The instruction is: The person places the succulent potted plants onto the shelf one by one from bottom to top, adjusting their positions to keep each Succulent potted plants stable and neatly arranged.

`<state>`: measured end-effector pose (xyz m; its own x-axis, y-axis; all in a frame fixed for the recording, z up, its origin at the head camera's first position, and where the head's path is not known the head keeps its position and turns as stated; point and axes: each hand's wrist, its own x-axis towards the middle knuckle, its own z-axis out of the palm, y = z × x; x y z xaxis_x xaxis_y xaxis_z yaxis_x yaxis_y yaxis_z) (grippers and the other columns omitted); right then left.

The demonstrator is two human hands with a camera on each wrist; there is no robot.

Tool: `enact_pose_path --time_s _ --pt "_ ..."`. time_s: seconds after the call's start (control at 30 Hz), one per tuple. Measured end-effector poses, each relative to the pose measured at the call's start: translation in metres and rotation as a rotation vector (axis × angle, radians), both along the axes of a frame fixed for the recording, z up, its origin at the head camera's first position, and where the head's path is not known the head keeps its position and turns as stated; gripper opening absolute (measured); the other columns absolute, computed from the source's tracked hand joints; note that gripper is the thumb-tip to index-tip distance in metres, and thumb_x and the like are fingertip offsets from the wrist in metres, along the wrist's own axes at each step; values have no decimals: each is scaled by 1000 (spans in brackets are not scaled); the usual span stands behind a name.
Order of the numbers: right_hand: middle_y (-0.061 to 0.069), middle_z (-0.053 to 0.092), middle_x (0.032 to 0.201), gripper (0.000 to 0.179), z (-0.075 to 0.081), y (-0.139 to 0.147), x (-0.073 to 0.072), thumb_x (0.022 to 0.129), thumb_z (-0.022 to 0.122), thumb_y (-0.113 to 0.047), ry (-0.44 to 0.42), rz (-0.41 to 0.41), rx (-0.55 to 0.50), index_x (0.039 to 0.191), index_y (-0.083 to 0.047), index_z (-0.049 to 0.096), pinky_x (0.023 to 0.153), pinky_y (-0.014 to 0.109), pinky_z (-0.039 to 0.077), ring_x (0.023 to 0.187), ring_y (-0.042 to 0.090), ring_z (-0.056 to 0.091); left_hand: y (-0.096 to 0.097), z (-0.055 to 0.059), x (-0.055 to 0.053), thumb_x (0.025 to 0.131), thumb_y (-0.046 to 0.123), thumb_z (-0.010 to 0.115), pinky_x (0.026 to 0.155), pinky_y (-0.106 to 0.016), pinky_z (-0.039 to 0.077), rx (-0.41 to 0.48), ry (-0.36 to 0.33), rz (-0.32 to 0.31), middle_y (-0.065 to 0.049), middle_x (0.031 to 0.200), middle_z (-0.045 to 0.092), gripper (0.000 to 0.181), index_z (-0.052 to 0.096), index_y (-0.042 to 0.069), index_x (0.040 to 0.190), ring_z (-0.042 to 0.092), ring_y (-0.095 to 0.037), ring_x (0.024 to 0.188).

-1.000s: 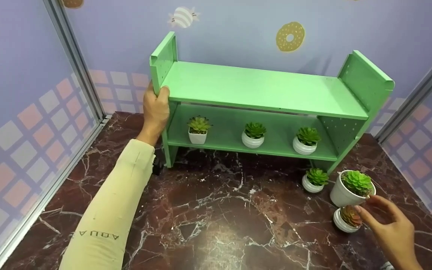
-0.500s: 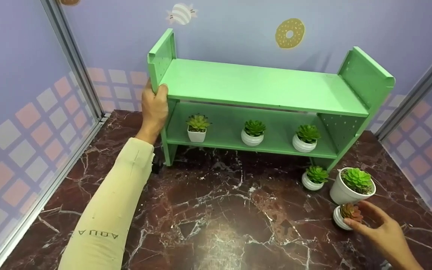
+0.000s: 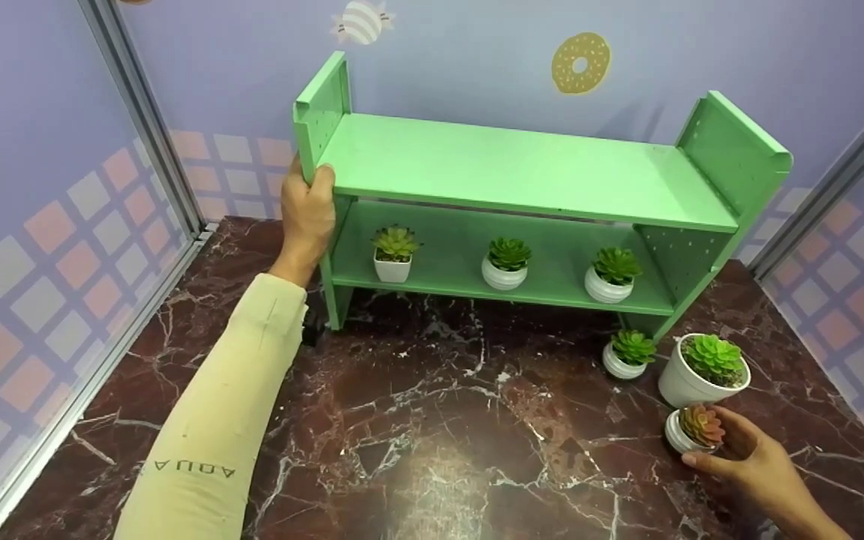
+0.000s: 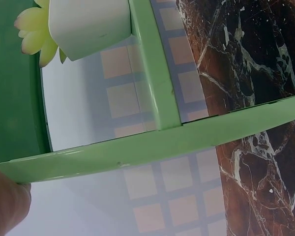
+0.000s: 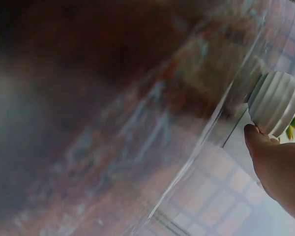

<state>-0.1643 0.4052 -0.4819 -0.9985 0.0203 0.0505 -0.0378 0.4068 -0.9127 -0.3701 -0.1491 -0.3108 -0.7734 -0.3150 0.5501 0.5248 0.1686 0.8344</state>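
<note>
My left hand (image 3: 308, 214) grips the left side panel of a green two-tier shelf (image 3: 514, 169), thumb on the front edge. Part of that hand and the shelf's green edge (image 4: 108, 155) show in the left wrist view. At the lower right, my right hand (image 3: 758, 465) holds a small potted succulent with reddish leaves (image 3: 702, 426) in a ribbed white pot, thumb in front and fingers behind. The right wrist view shows the thumb against the ribbed pot (image 5: 276, 104). Right behind it stands a larger white pot with a green succulent (image 3: 702, 375).
Another small potted succulent (image 3: 627, 356) stands on the dark marbled tabletop (image 3: 432, 420) by the shelf's right foot. The lower tier bears a square-potted succulent (image 3: 393, 259) and two round-potted ones (image 3: 505, 266). Patterned walls (image 3: 477, 67) enclose the back and sides.
My right hand has come down from the larger pot's rim to the reddish succulent's small pot and closed round it. The left hand keeps its grip on the shelf.
</note>
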Motion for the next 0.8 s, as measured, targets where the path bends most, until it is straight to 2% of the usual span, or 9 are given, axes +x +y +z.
enact_pose_path --time_s 0.07,0.1,0.3,0.4,0.53,0.6,0.77,0.8 --pt "-17 60 117 77 -2 0 -1 79 77 8 10 7 -16 142 15 33 82 19 49 103 0 59 0 0 1 93 10 45 72 -28 34 5 -2 0 -11 87 54 35 59 -7 119 43 -19 77" --pt "-16 61 117 76 -2 1 -2 78 78 7 14 5 -5 141 15 34 81 19 49 103 0 60 1 0 1 93 11 45 72 -28 34 5 -1 -1 -10 88 55 35 59 -6 120 43 -19 77" --pt "13 62 124 75 -3 3 -4 77 82 -2 2 -33 107 139 12 41 78 19 50 99 -1 60 4 -2 -2 93 13 45 73 -29 35 12 19 -38 -11 93 58 40 58 -1 127 44 -19 77" --pt "20 61 124 75 -4 3 -5 77 82 -3 -16 -44 115 138 11 42 78 20 50 98 -1 60 4 -3 -2 93 13 45 73 -30 35 8 27 -47 -12 95 59 42 57 -1 130 44 -19 76" --pt "20 61 123 75 -4 4 -6 77 83 -5 -55 -53 111 138 10 42 77 22 51 97 -2 60 4 -3 -2 93 12 46 71 -29 34 3 29 -40 -10 92 58 42 57 -1 131 40 -19 72" --pt "18 61 123 75 -4 5 -6 78 83 -6 -80 -51 97 138 10 40 77 23 52 97 -2 60 4 -3 -1 93 12 45 69 -29 33 1 28 -39 -8 84 53 39 58 -1 127 37 -19 69" --pt "12 64 118 75 -3 6 -6 78 82 -4 -110 -58 62 139 9 40 77 24 52 97 2 62 4 -2 -1 94 13 45 71 -29 35 0 15 -32 -8 82 52 36 60 -1 123 41 -18 72" --pt "11 65 117 75 -3 6 -6 78 82 -4 -110 -61 66 138 10 41 77 24 52 96 2 62 4 -2 -1 94 13 45 73 -29 36 -2 15 -27 -8 86 55 37 60 -1 124 44 -18 75"
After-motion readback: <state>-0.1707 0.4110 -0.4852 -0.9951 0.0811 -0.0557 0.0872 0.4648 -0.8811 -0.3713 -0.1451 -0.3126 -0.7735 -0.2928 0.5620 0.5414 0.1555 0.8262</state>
